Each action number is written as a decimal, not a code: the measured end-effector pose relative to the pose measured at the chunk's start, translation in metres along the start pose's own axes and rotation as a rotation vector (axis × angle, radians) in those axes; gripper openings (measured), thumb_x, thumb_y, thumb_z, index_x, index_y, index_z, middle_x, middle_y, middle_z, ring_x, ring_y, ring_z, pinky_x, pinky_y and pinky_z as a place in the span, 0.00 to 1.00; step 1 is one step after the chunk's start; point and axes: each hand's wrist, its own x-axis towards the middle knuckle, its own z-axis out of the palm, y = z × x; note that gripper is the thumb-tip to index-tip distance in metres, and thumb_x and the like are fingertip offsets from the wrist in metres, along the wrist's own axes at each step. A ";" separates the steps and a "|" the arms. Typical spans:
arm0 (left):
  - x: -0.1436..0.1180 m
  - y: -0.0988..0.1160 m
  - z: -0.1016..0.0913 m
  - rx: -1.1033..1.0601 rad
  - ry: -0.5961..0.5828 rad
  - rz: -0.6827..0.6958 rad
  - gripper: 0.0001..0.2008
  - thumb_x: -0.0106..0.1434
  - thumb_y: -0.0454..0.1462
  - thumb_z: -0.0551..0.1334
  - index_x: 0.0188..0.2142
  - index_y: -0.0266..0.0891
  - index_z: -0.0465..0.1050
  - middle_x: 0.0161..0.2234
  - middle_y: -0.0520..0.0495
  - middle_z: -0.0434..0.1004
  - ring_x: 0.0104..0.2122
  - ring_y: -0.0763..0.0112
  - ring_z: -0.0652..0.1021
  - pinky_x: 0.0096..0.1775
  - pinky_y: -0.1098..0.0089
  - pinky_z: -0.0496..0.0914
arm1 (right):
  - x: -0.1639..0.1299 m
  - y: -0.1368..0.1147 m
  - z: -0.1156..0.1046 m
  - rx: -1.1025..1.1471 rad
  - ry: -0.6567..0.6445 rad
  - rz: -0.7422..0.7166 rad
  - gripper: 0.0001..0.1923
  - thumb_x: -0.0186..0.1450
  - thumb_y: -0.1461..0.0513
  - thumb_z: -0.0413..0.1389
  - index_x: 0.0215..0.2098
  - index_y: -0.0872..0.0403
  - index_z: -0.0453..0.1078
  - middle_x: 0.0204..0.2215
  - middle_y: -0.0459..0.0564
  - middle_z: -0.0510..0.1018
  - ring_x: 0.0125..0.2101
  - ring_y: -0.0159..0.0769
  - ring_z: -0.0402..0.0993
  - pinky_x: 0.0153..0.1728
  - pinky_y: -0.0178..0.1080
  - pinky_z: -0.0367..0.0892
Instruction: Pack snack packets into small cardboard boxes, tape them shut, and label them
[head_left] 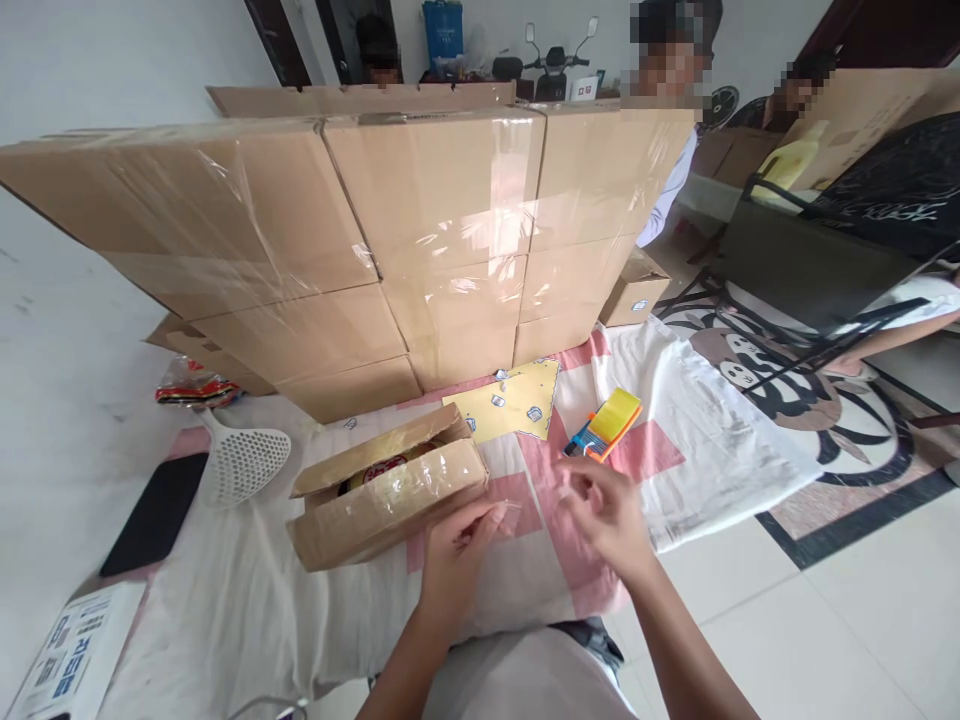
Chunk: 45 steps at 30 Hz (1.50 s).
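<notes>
My left hand point(463, 545) is closed in a pinch on a small clear plastic piece point(511, 517), which sticks out past the thumb and fingertips. It is just in front of an open cardboard box point(397, 510); a shiny gold package with red print point(386, 467) shows between the flaps. My right hand point(606, 510) is raised over the cloth with thumb and fingers curved apart, slightly blurred, and I see nothing in it. Just beyond its fingertips lies a flat yellow and orange object with a blue end point(607, 422). A yellow sheet with stickers point(517, 400) lies behind the box.
A wall of taped cartons point(442, 230) stands across the back of the cloth-covered table point(247, 570). At left are a white perforated skimmer point(247, 460), a black tablet-like slab point(154, 515) and a printed white package point(82, 650). People sit beyond; a black chair point(795, 260) is at right.
</notes>
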 end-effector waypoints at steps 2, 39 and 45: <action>-0.003 0.004 -0.002 0.079 -0.023 0.076 0.15 0.68 0.46 0.62 0.35 0.41 0.85 0.27 0.49 0.83 0.27 0.71 0.78 0.30 0.74 0.70 | -0.002 -0.022 0.012 0.002 -0.264 -0.135 0.05 0.69 0.60 0.58 0.37 0.52 0.74 0.24 0.44 0.70 0.25 0.33 0.66 0.28 0.37 0.61; 0.010 0.006 -0.094 1.216 0.310 0.603 0.28 0.72 0.48 0.57 0.67 0.40 0.65 0.65 0.43 0.68 0.65 0.55 0.69 0.71 0.51 0.38 | 0.126 -0.134 0.019 0.099 -0.905 -0.014 0.14 0.71 0.55 0.51 0.30 0.52 0.69 0.25 0.42 0.65 0.25 0.31 0.58 0.27 0.35 0.54; 0.011 0.008 -0.093 1.186 0.321 0.589 0.27 0.71 0.48 0.57 0.65 0.40 0.68 0.64 0.43 0.69 0.64 0.53 0.71 0.71 0.51 0.40 | 0.143 -0.104 0.069 -0.066 -0.942 -0.055 0.10 0.68 0.63 0.51 0.28 0.53 0.67 0.23 0.41 0.67 0.25 0.31 0.63 0.27 0.35 0.54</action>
